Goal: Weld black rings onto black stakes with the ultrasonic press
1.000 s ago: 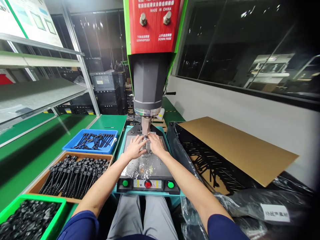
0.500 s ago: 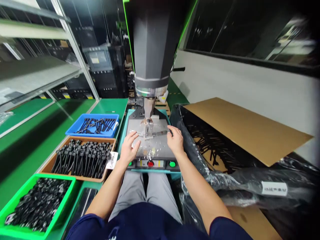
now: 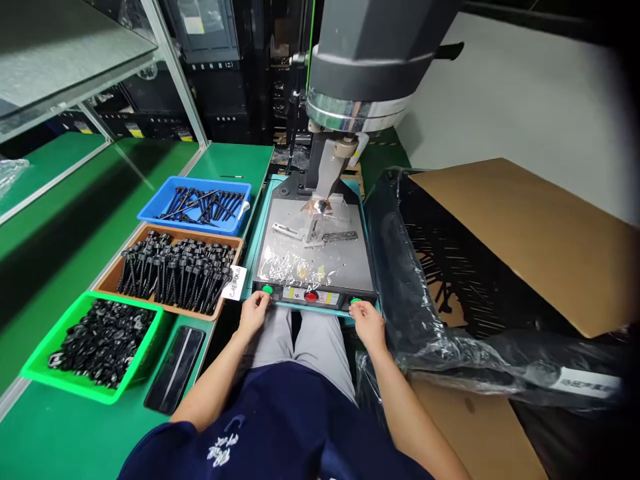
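My left hand [image 3: 254, 313] is at the front edge of a press machine, its fingers curled and fingertips against the left green button [image 3: 267, 290]. On the other side my right hand [image 3: 369, 324] has its fingers bent together, with the tips at the right green button [image 3: 355, 301]. Neither hand shows a part in it. Between them sits a red button [image 3: 311, 296]. Behind the buttons, a metal base plate [image 3: 340, 267] carries a small fixture [image 3: 314, 232] under the pointed tool head [image 3: 327, 175]. A small black part [image 3: 321, 206] shows at the tool's tip.
At left stand a blue tray [image 3: 200, 227] of black stems, a brown tray [image 3: 107, 283] of black headed stems and a green bin [image 3: 35, 363] of small black parts. A phone [image 3: 175, 370] lies beside them. A plastic-lined box [image 3: 400, 267] with cardboard [image 3: 530, 233] is at right.
Both hands have drawn back from beside the fixture to the green buttons at the front edge, their fingers curling in. The head view has tilted down.
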Demonstrator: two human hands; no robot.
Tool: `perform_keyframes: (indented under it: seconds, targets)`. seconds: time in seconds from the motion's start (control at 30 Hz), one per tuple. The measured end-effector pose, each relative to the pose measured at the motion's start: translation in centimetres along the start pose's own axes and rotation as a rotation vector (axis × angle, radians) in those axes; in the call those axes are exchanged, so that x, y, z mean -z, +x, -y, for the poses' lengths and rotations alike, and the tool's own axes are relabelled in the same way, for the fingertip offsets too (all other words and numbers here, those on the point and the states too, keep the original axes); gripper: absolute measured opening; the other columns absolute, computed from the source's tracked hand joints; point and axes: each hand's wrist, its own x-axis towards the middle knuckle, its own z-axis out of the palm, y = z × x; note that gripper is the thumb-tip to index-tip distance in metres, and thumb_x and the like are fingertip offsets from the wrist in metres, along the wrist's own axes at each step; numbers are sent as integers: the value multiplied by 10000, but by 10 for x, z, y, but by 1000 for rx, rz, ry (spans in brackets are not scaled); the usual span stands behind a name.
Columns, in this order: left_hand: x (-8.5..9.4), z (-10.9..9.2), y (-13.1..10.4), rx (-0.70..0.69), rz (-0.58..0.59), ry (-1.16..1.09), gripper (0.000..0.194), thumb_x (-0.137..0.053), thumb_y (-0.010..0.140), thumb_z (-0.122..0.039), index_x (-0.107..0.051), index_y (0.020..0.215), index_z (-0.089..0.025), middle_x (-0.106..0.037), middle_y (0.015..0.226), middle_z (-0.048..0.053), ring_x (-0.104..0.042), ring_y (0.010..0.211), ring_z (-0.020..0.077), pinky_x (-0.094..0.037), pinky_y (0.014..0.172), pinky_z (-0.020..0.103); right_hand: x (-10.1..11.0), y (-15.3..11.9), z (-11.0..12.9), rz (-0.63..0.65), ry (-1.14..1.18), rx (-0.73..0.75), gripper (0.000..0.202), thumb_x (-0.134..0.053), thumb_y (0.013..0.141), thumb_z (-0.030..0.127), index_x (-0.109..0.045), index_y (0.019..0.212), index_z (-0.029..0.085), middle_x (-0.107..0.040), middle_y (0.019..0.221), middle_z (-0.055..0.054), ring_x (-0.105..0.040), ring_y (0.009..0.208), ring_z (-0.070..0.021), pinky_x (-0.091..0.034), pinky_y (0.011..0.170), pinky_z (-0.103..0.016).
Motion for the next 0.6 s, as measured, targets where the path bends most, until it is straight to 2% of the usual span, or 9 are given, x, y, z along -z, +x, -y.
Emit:
perform_keyframes:
  seconds: [0.2,0.4,0.6]
  targets:
    - [-5,2,22,3,39,-19,377,-496,864,-511,-622,775,-166,-651,715,28,-587,682,170,-459,695,285,-4,0,10,-57,-93,-5,355,-440,818,506,-617,864,201,-713,786,-93,-680,743,-252,-514,728,-386]
    - [-7,8,21,2,44,-89,400,-524,840,-542,-633,837,-156,-678,780,54,-614,738,188,-476,729,302,-6,-3,16,-74,-61,8,352,-425,818,521,-591,838,211,-698,761,-81,-666,711,-250,-510,698,-374]
    - [-6,1,17,-16,38,-68,442,-515,826,-584,-655,817,-165,-688,770,53,-620,738,201,-474,722,306,-7,-5,13,-91,-23,37,329,-448,823,505,-601,835,214,-692,751,-74,-663,692,-252,-517,697,-379]
